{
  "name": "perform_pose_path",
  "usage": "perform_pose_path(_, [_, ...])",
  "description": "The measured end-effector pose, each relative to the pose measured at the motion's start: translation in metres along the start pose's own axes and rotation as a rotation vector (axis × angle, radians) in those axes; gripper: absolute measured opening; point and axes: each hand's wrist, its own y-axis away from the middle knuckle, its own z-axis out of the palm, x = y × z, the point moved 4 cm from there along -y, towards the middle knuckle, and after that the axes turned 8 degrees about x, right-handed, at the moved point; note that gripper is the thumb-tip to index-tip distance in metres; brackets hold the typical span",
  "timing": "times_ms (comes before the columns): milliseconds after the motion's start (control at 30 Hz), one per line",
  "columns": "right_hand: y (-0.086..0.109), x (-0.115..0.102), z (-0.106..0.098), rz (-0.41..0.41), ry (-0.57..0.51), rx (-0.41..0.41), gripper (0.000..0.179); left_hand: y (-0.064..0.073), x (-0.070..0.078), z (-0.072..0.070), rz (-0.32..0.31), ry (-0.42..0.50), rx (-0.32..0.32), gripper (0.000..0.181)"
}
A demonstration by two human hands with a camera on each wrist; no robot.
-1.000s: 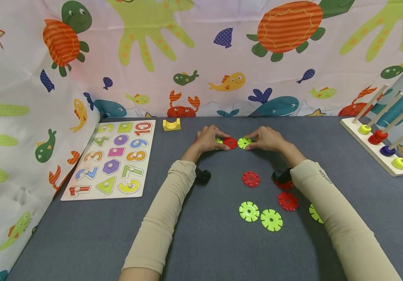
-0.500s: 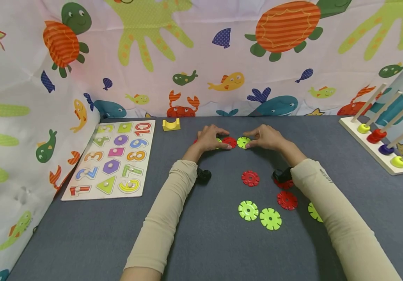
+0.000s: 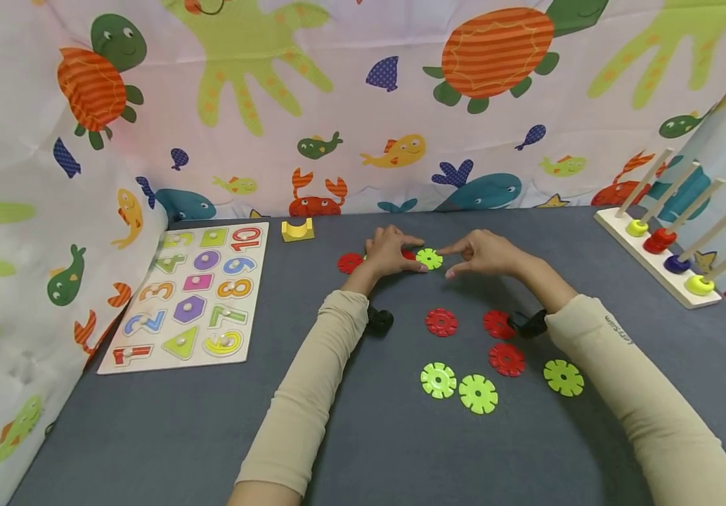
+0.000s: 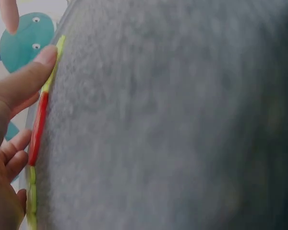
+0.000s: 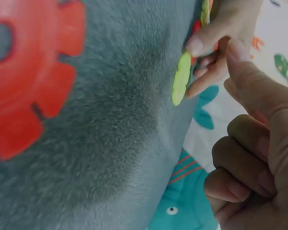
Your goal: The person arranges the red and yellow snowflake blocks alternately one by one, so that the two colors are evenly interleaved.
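Note:
A row of notched plastic discs lies at the table's back: a red disc [image 3: 350,263] at its left end, another red disc [image 3: 408,255] partly covered, and a lime green disc [image 3: 430,259] at the right end. My left hand [image 3: 388,253] reaches over the row and pinches the green end disc between thumb and forefinger. In the left wrist view the thumb lies on that green disc [image 4: 60,45], edge to edge with a red disc [image 4: 38,129]. Just right of the row, my right hand [image 3: 485,253] holds nothing, thumb and forefinger apart, other fingers curled.
Loose red discs [image 3: 441,322] and green discs [image 3: 478,393] lie nearer me, some close by the right forearm. A number puzzle board [image 3: 192,295] and a yellow block [image 3: 297,230] stand left. A peg stand with rings [image 3: 660,256] is at right.
My right hand has let go of the green end disc and drawn back right. My left thumb and forefinger have shifted right onto that disc. The head view has turned slightly.

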Motion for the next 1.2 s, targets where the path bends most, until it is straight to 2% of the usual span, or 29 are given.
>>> perform_pose_path(167, [0.020, -0.016, 0.007, -0.087, -0.013, -0.083, 0.053, 0.000, 0.000, 0.001, -0.023, 0.013, 0.014, 0.048])
perform_pose_path(333, [0.041, -0.028, 0.025, -0.121, 0.001, -0.189, 0.060, 0.001, 0.000, 0.000, -0.027, 0.032, 0.035, 0.044])
perform_pose_path(467, [0.049, -0.033, 0.035, -0.129, 0.016, -0.227, 0.063, 0.001, 0.000, 0.000, -0.031, 0.038, 0.044, 0.043])
perform_pose_path(667, [0.050, -0.031, 0.042, -0.136, 0.008, -0.237, 0.057, 0.002, 0.000, 0.001, -0.040, 0.056, 0.044, 0.043])
perform_pose_path(1033, [0.050, -0.030, 0.041, -0.148, -0.036, -0.227, 0.048, 0.002, -0.001, 0.001, -0.043, 0.085, 0.043, 0.042])
perform_pose_path(1200, [0.046, -0.025, 0.037, -0.118, -0.062, -0.215, 0.049, 0.002, 0.000, 0.001, -0.042, 0.090, 0.041, 0.042])
